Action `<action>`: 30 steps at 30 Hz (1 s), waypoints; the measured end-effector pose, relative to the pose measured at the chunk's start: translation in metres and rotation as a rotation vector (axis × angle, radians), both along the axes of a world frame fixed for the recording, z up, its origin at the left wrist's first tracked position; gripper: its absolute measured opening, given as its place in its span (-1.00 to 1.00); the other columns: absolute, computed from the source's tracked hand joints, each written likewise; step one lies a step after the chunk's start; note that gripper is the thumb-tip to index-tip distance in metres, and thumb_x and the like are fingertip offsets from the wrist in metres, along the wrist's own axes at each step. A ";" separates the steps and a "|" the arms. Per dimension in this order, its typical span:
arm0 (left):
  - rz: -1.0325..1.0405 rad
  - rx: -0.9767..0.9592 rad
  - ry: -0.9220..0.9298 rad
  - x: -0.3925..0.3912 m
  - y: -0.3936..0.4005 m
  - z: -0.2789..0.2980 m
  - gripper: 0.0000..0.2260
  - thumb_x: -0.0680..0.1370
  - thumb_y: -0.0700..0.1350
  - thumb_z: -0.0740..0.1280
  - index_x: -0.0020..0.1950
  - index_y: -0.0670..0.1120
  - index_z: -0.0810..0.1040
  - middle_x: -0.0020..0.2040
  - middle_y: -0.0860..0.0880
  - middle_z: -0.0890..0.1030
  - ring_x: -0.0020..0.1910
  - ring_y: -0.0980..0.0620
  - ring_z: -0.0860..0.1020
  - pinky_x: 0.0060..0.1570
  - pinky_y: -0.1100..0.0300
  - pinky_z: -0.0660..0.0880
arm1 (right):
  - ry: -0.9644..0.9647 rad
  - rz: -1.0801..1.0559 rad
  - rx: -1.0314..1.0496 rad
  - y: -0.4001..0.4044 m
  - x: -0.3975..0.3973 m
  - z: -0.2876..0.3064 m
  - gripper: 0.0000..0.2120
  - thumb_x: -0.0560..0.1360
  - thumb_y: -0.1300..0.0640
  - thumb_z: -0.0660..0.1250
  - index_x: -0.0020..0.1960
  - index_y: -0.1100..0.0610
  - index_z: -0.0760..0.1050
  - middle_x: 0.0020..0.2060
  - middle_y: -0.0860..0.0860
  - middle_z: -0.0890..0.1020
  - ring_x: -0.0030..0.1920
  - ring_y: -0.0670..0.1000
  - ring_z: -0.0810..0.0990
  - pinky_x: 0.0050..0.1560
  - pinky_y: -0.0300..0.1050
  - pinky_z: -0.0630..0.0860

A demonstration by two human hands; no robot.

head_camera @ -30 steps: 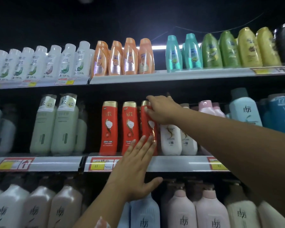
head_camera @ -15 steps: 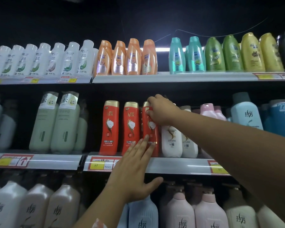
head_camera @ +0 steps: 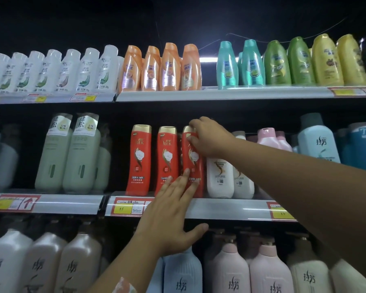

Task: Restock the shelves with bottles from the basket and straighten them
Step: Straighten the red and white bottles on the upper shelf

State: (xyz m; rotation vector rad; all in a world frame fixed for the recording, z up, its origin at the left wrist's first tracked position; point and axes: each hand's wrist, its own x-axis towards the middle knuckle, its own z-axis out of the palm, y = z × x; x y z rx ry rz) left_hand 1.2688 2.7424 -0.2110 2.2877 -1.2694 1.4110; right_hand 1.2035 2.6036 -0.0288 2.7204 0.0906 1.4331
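Little has moved: right hand (head_camera: 207, 137) still grips third red bottle (head_camera: 191, 166), hiding its cap; left hand (head_camera: 171, 216) flat against it.

Three red bottles with gold caps stand upright in a row at the front of the middle shelf (head_camera: 220, 205): left red bottle (head_camera: 138, 160), middle red bottle (head_camera: 167, 157), and right red bottle (head_camera: 191, 161), the last just beside a white bottle (head_camera: 220, 178).

You face three shelves: the top shelf (head_camera: 220, 94) carries white, orange, teal, green and yellow bottles; the middle shelf (head_camera: 230, 208) green, red (head_camera: 138, 161), white and blue; the bottom pump bottles (head_camera: 226, 269).
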 end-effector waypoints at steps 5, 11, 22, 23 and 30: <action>-0.046 -0.062 0.013 -0.004 -0.002 -0.001 -0.16 0.50 0.51 -0.18 0.65 0.07 -0.16 0.61 0.12 -0.35 0.59 0.17 -0.29 0.59 0.00 -0.21 | -0.088 0.036 0.003 -0.015 -0.019 0.005 -0.55 0.63 -0.03 0.27 0.47 0.07 0.37 0.33 0.02 0.49 0.31 0.05 0.48 0.30 0.05 0.49; -0.338 -0.446 0.213 -0.031 -0.038 0.000 -0.35 0.53 0.31 0.01 0.57 0.06 0.25 0.55 0.17 0.22 0.53 0.24 0.10 0.55 0.09 0.16 | -0.381 0.062 0.048 -0.038 -0.042 0.014 -0.83 0.59 0.09 0.32 0.11 0.13 0.58 0.00 0.02 0.60 0.05 0.04 0.55 0.09 0.02 0.56; -0.059 -0.333 0.107 -0.046 -0.079 0.008 -0.34 0.50 0.37 -0.07 0.59 0.27 -0.08 0.65 0.07 -0.17 0.59 0.04 -0.28 0.49 0.05 -0.30 | 0.020 0.165 0.429 -0.059 -0.042 0.013 -0.45 0.60 -0.08 0.34 0.50 0.15 0.35 0.31 0.10 0.56 -0.01 0.06 0.63 -0.18 -0.14 0.54; -0.047 -0.327 0.104 -0.045 -0.080 0.008 -0.34 0.50 0.38 -0.08 0.59 0.27 -0.09 0.65 0.05 -0.16 0.59 0.03 -0.27 0.49 0.05 -0.31 | 0.030 0.164 0.429 -0.060 -0.040 0.011 -0.44 0.61 -0.07 0.34 0.51 0.15 0.34 0.33 0.09 0.55 0.03 0.08 0.64 -0.20 -0.14 0.54; -0.005 -0.328 0.035 -0.040 -0.083 0.005 -0.35 0.54 0.39 -0.03 0.61 0.24 0.06 0.65 -0.10 0.04 0.63 -0.06 -0.16 0.55 -0.12 -0.23 | 0.040 0.212 0.439 -0.062 -0.028 -0.001 -0.63 0.62 0.03 0.31 0.42 0.03 0.44 0.09 0.01 0.62 -0.09 -0.03 0.61 -0.30 -0.27 0.50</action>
